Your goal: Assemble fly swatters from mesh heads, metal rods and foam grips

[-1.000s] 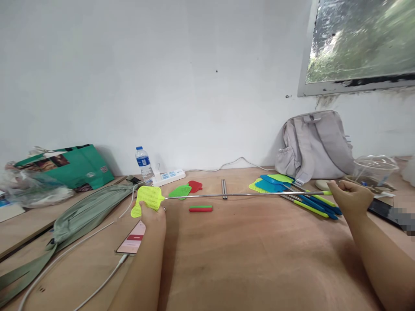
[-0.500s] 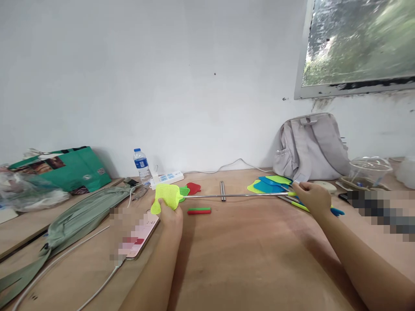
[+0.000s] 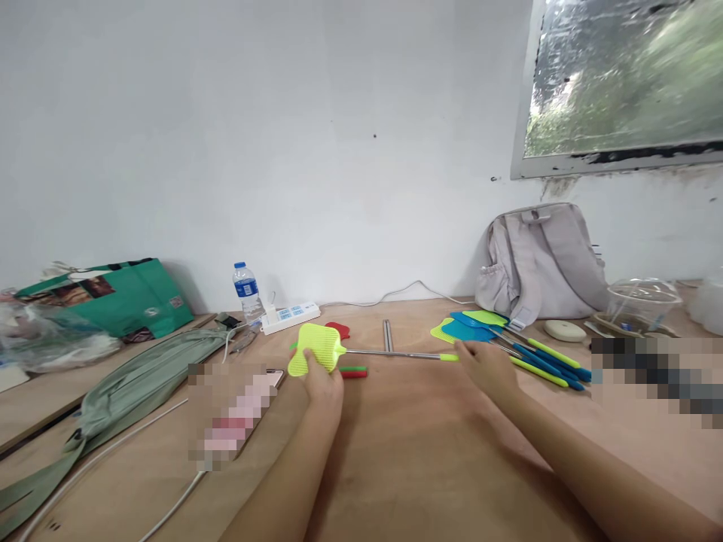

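Between my two hands a yellow-green fly swatter [image 3: 317,348] is held level above the table, its thin metal rod running left to right. My left hand [image 3: 324,385] is closed on the perforated paddle. At the other end my right hand [image 3: 486,367] is wrapped around the yellow-green handle. Behind my left hand lies a red swatter head [image 3: 337,330], with a red and green handle pair [image 3: 355,373] in front of it, partly covered. Several blue and yellow-green swatters [image 3: 471,328] lie piled beyond my right hand. Metal rods [image 3: 387,336] rest at the middle back.
A phone [image 3: 242,421] with a white cable lies left of my left arm. A power strip [image 3: 290,317] and a water bottle [image 3: 247,290] stand near the wall. A grey backpack [image 3: 545,260], a white oval case [image 3: 564,330] and a clear plastic bowl [image 3: 644,297] are at right.
My hands have come closer together and the swatter's metal rod now shows shorter. My right hand moved left, uncovering the piled handles; my left hand moved right.
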Available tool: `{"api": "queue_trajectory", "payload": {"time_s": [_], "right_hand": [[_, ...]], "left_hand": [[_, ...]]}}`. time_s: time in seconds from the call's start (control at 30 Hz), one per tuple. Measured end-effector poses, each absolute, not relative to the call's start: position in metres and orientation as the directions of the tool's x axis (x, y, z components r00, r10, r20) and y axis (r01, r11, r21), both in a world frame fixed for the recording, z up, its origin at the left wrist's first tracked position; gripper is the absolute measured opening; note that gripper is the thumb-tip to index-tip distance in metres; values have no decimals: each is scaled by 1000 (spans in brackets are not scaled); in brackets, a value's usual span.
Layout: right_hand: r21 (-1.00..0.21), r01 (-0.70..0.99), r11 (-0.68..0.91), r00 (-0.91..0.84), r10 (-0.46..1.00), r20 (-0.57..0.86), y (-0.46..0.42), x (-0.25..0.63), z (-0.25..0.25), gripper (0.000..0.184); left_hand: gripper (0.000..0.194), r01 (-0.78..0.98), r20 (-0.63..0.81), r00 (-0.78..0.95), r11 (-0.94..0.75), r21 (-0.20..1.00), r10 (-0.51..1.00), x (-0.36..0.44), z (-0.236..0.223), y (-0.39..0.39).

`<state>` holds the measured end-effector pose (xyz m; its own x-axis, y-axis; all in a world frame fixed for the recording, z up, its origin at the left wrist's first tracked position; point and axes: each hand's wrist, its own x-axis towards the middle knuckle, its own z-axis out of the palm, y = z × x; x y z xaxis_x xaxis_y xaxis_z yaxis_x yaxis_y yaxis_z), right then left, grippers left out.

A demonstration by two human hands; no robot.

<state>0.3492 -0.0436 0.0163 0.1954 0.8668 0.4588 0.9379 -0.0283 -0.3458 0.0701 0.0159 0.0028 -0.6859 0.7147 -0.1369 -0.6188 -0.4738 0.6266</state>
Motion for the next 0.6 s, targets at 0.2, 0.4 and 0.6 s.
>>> {"api": "queue_trajectory", "payload": {"time_s": [0.2, 0.4, 0.6], "right_hand": [[-352, 928, 122, 76, 863, 500, -52, 318, 10, 51], [-490, 826, 278, -38, 895, 445, -63, 293, -1, 53], [-495, 825, 272, -11, 884, 467, -64, 291, -3, 53]], "left_hand": [[33, -642, -153, -670, -464, 611, 726, 93, 6, 2], [33, -688, -99, -567, -404, 603, 817, 119, 13, -16], [34, -679, -86, -554, -390, 622, 828, 120, 14, -22]]}}
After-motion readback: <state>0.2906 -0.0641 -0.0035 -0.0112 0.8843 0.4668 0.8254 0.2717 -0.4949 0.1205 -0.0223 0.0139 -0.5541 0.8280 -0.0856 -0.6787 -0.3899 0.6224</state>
